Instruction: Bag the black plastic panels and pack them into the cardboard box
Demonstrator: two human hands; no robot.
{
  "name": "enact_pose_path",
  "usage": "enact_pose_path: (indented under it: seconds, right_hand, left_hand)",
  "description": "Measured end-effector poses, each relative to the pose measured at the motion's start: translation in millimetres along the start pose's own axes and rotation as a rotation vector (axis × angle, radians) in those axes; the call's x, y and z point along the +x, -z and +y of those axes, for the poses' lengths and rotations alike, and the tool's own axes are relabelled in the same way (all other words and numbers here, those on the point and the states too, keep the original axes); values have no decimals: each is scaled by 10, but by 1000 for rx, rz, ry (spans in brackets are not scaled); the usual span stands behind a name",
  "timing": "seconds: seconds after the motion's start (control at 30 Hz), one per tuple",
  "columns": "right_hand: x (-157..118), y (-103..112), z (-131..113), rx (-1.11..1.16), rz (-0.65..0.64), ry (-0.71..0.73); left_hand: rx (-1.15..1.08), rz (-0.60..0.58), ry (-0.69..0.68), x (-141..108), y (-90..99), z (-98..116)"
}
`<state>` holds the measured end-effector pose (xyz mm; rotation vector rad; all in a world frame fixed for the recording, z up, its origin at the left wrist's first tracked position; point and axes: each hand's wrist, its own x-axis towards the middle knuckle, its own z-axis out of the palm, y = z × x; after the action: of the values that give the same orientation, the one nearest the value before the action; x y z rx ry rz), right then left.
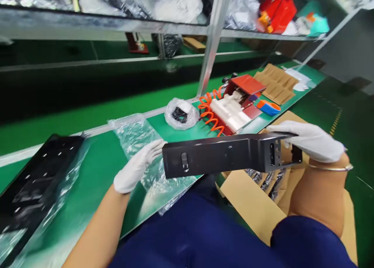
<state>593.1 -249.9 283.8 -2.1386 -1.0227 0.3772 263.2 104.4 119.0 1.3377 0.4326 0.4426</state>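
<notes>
While a black part in clear plastic (43, 182) lies at the left edge of the frame, your gloved left hand (140, 165) touches the near end of the long black housing (210, 155) held across the centre. Right of centre, your gloved right hand (311, 140) grips its other end above an open cardboard box (253, 203).

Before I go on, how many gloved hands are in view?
2: the left hand, at the plain end of the long black part, and the right hand, holding its open-framed end. Some fingers are hidden, but both hands show clearly.
</notes>
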Motion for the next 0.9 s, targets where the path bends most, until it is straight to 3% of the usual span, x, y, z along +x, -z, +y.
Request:
enact_pose_path:
  seconds: [0.1,0.17,0.23,0.3,0.37,0.47,0.5,0.6,0.67,0.73,0.8,0.9]
  right_hand:
    - [627,-338,-600,-55,-237,70]
    - [983,-592,-967,7,-370,34]
    - [1267,-806,-1253,65,-434,2]
    - [1459,-972,-1412,71,-402,51]
    - [1521,-1147,-1427,100,-256,220]
    - [1310,-1619,-1251,319,-27,491]
    - [1171,-1852,-1174,383,-29,516]
    - [698,-2657,-1010,398,-308,393]
    - [449,-3118,-1005,410,-357,344]
    - [314,-3409,-1067,385,-291,298]
    - [283,-3530,-1144,344,-231,252]
    - [318,-3545,-1194,306,-198,235]
  left_hand:
    - [192,-353,107,-40,-95,320]
    - [274,-546,180,-76,-206,422]
    - [255,-541,198,-128,-321,428]
    - [158,-394,184,-192,-384,366]
    - [57,-188,141,-257,-363,282]
    - [-3,206,-22,-323,-231,182]
    - [-11,351,-93,-330,-188,161]
    - [-40,670,-273,-305,-138,139]
    - [-44,784,-358,-270,-173,148]
    - [-42,843,-413,-244,-234,167]
    - [-37,881,-451,-237,-291,187]
    - [5,913,-473,-246,-341,200]
